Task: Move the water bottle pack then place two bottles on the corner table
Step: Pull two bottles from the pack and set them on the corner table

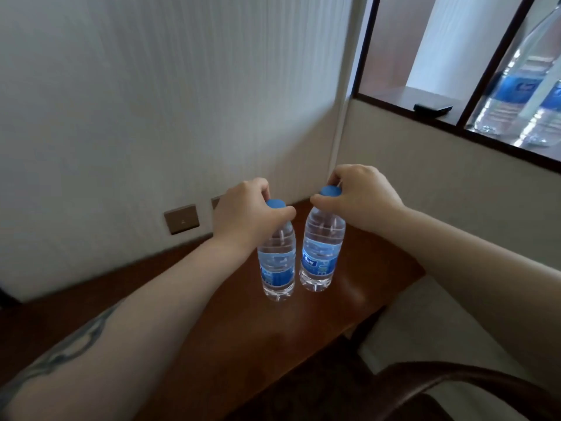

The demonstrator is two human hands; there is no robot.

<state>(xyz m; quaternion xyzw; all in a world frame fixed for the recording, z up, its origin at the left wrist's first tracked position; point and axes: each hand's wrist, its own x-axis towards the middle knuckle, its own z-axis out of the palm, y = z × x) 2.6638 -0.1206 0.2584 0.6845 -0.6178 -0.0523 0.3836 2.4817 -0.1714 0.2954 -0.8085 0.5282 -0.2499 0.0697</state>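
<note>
Two clear water bottles with blue caps and blue labels stand upright side by side on the dark wooden corner table (230, 335). My left hand (243, 212) grips the neck and cap of the left bottle (277, 262). My right hand (358, 194) pinches the cap of the right bottle (321, 253). Both bottle bases look to be resting on the tabletop, a small gap between them. The water bottle pack is out of view.
The table sits in a wall corner with brown wall plates (181, 219) behind it. A mirror (455, 65) at the upper right reflects the bottles and a small black object (432, 108). A curved wooden chair back (455, 378) is at the lower right.
</note>
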